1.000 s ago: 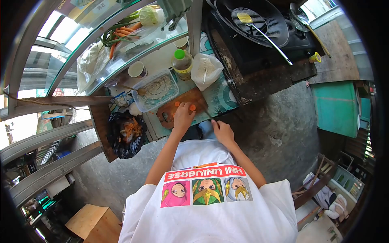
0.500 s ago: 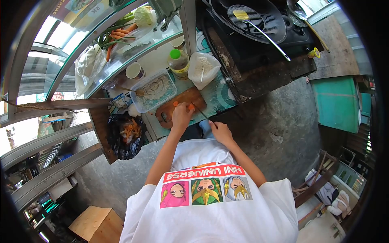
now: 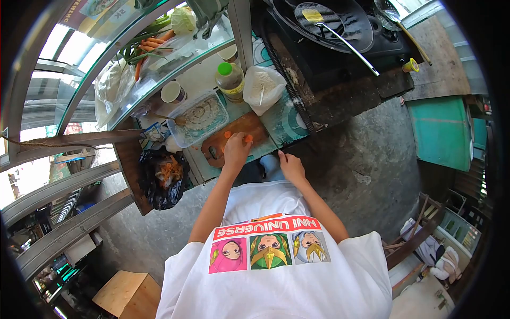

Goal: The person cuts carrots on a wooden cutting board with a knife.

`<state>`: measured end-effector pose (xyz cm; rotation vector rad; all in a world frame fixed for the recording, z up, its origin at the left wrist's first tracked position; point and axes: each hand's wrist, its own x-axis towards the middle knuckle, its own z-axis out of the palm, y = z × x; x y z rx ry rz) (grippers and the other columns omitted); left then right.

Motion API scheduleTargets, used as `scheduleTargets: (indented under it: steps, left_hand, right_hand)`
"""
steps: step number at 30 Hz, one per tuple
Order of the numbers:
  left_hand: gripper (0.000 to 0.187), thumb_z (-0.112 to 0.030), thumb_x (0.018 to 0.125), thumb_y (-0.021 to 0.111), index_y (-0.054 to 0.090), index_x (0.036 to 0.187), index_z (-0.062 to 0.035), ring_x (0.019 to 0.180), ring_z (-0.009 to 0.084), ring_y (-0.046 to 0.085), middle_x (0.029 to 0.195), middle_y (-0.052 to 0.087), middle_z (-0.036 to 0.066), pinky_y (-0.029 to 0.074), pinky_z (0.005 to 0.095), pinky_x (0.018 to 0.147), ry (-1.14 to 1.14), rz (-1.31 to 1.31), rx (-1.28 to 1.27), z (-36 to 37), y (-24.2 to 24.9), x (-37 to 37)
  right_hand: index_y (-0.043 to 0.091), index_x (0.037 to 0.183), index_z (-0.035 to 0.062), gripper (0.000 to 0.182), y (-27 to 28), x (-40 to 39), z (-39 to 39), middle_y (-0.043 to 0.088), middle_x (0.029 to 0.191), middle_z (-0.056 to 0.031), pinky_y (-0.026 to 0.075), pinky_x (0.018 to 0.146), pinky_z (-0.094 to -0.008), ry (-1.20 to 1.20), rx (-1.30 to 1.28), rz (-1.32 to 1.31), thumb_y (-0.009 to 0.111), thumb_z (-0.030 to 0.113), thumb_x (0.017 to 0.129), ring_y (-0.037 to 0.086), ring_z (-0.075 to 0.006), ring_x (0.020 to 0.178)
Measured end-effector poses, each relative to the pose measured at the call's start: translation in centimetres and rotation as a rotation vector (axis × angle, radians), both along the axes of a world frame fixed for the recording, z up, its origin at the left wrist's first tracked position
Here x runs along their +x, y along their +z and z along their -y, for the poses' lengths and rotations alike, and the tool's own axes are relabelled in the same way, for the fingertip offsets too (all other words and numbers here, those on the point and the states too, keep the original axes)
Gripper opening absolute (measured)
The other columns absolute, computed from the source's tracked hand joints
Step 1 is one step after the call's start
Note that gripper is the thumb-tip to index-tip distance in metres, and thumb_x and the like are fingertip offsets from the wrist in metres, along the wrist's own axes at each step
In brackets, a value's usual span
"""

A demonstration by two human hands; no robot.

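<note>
My left hand (image 3: 236, 151) is over the wooden cutting board (image 3: 256, 123), its fingers closed on an orange carrot piece (image 3: 248, 138). Another small carrot piece (image 3: 228, 134) lies beside the fingers. Off the board's near right side, my right hand (image 3: 292, 167) is closed; what it holds cannot be made out, and no knife blade shows clearly. Behind the board sits a clear plastic tub (image 3: 199, 118) with whitish residue and a spoon. A green-capped bottle (image 3: 230, 84) and an open bag of white powder (image 3: 263, 89) stand behind the board.
A black bag of orange scraps (image 3: 169, 174) sits left of the board. Paper cup (image 3: 173, 92) stands behind the tub. Carrots (image 3: 154, 42) and cabbage (image 3: 183, 20) lie behind glass. At the upper right, a stove (image 3: 324, 66) carries a black pan (image 3: 358, 29) with a spatula.
The knife blade seen earlier between the board and my right hand no longer shows clearly. My right hand has shifted slightly right and toward me. My left hand still holds the carrot piece.
</note>
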<state>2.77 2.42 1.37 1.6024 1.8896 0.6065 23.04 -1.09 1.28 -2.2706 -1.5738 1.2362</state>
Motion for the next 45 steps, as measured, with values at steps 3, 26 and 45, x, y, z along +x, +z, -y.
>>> scheduleTargets:
  steps: [3, 26, 45]
  left_hand:
    - [0.029, -0.016, 0.074, 0.073, 0.069, 0.098, 0.0003, 0.085, 0.0307, 0.067, 0.093, 0.068, 0.017, 0.05, 0.0395, 0.076, -0.001, -0.014, -0.013, -0.1, -0.1, -0.1]
    - [0.032, -0.026, 0.074, 0.075, 0.071, 0.097, -0.0043, 0.084, 0.0286, 0.067, 0.088, 0.07, 0.014, 0.052, 0.0384, 0.074, 0.034, -0.075, -0.102, -0.4, 0.3, -0.2]
    - [0.03, -0.024, 0.071, 0.078, 0.07, 0.092, -0.0043, 0.085, 0.0317, 0.065, 0.092, 0.069, 0.012, 0.051, 0.04, 0.073, 0.037, -0.086, -0.11, -0.5, 0.7, -0.1]
  right_hand:
    - [0.066, 0.087, 0.0002, 0.054, 0.7, -0.8, 0.3, 0.065, 0.086, -0.0277, 0.047, 0.076, -0.0513, 0.01, -0.03, -0.11, 0.042, 0.048, 0.096, 0.061, -0.0461, 0.088]
    - [0.045, 0.072, 0.0114, 0.051, 1.4, 1.2, -0.5, 0.029, 0.049, 0.0053, 0.023, 0.036, -0.0237, -0.554, -0.745, -1.025, 0.043, 0.056, 0.095, 0.026, -0.0066, 0.036]
    - [0.068, 0.08, -0.0001, 0.055, 4.2, 1.4, -0.8, 0.067, 0.073, -0.0219, 0.053, 0.059, -0.0423, 0.254, 0.018, 0.186, 0.042, 0.045, 0.097, 0.067, -0.0338, 0.064]
